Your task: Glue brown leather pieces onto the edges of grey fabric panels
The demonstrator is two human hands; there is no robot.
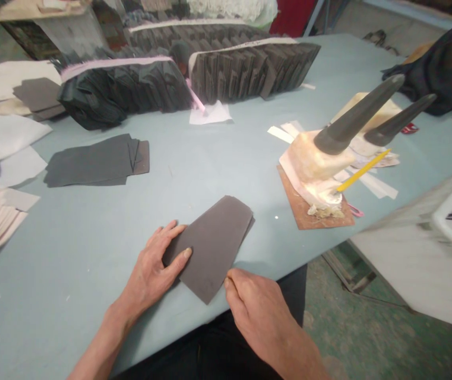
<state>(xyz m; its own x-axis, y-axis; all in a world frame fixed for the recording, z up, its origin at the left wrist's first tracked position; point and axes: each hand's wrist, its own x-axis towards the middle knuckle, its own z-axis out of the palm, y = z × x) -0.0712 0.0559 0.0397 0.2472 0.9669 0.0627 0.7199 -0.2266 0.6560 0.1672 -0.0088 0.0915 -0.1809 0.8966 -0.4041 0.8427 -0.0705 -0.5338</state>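
Note:
A stack of dark grey, flat-cut pieces (218, 243), looking like leather or fabric, lies at a slant on the table before me. The edge of a lower piece shows along its right side. My left hand (158, 261) rests at the stack's left end, thumb on the top piece and fingers spread. At the lower right edge, my right hand (255, 303) is closed, thumb and forefinger pinching the rim of the stack. Its other fingers are curled under and hidden, so anything else inside them cannot be made out.
More dark pieces (91, 161) lie at the left. Bundled black pieces (126, 89) and brown-grey pieces (250, 68) stand behind. To the right, a pale block (309, 158) holds dark upright handles and a yellow stick (363, 171). White sheets (4, 140) line the left edge.

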